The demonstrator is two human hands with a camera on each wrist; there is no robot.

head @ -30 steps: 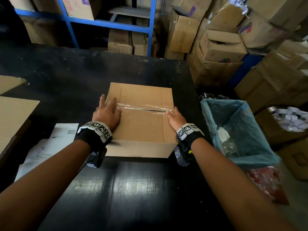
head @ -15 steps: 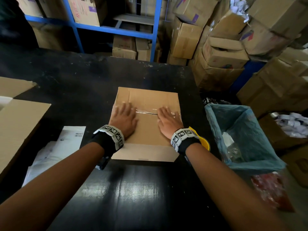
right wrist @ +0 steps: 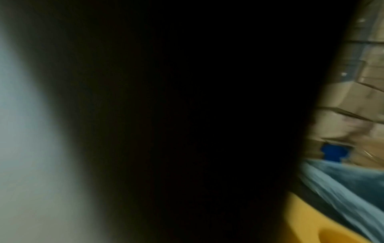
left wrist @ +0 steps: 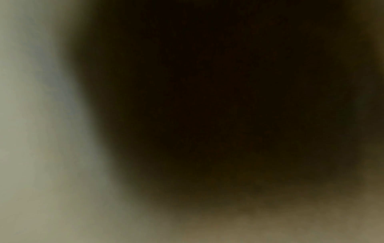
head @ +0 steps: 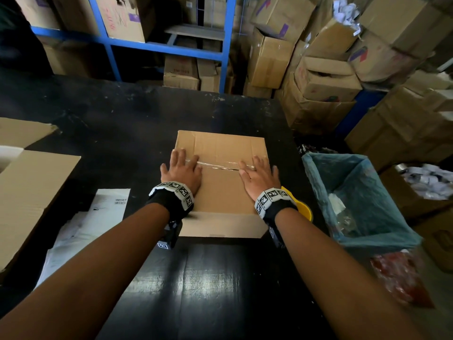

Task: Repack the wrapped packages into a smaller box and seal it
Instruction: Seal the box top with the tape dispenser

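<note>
Bare forearms, black wrist straps, white bands of square black-and-white markers, small black camera units under both wrists

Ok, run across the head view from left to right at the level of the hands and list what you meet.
Large open box → white papers → left hand → clear tape on the small box's seam → right hand → yellow tape dispenser → bin with blue liner → box of white rolls.
</note>
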